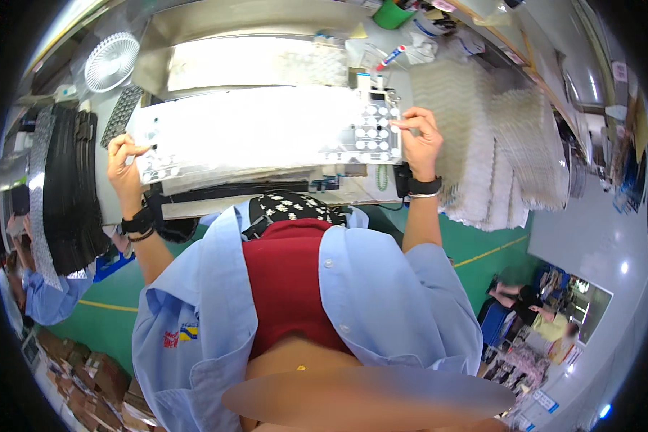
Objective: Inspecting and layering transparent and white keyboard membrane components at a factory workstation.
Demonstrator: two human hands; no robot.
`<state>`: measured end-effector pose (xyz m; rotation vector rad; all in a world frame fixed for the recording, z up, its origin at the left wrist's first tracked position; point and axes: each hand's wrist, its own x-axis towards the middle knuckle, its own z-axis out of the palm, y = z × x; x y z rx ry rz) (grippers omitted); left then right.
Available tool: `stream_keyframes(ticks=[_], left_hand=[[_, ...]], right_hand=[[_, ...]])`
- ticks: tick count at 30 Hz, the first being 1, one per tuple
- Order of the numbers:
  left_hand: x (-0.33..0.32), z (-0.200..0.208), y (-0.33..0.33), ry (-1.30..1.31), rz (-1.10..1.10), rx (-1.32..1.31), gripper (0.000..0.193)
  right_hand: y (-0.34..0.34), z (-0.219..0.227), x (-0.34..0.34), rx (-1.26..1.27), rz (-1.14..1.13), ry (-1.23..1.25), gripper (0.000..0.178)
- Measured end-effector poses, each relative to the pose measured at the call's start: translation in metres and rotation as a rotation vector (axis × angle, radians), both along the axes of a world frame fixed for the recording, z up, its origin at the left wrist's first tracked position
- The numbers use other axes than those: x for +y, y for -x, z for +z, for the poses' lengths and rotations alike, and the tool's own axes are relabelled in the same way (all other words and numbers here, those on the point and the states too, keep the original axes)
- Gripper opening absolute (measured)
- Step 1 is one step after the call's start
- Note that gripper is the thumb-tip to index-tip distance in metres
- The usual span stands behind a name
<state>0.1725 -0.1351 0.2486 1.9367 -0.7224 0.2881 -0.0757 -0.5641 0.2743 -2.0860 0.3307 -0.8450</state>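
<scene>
A long, thin panel [266,129] stretches across in front of me, its middle glaring white. Rows of pale round spots show at its right end, and a few at its left end. My left hand [128,160] pinches the panel's left edge between thumb and fingers. At the right edge, my right hand [420,138] grips it with the fingertips. Behind the panel lies a bright, lit white surface [252,63] in a metal frame [153,54]. Glare hides the detail of the panel's middle.
A stack of black strips [70,187] stands at left, near a white round fan-like grille [112,62]. Piles of translucent wavy sheets [457,129] lie at right. A marker pen [391,57] and green container [394,13] sit behind. A co-worker's blue sleeve [50,297] shows at far left.
</scene>
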Motion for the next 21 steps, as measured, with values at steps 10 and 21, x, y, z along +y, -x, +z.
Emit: stream_keyframes(ticks=[10,21], left_hand=[[0.002,-0.009,-0.01,-0.004,0.03,0.057,0.014],[-0.065,-0.005,-0.083,-0.423,-0.025,-0.101,0.01]], right_hand=[[-0.009,0.009,0.007,0.007,0.055,0.065,0.018],[-0.089,-0.07,-0.043,0.191,0.025,0.032,0.008]])
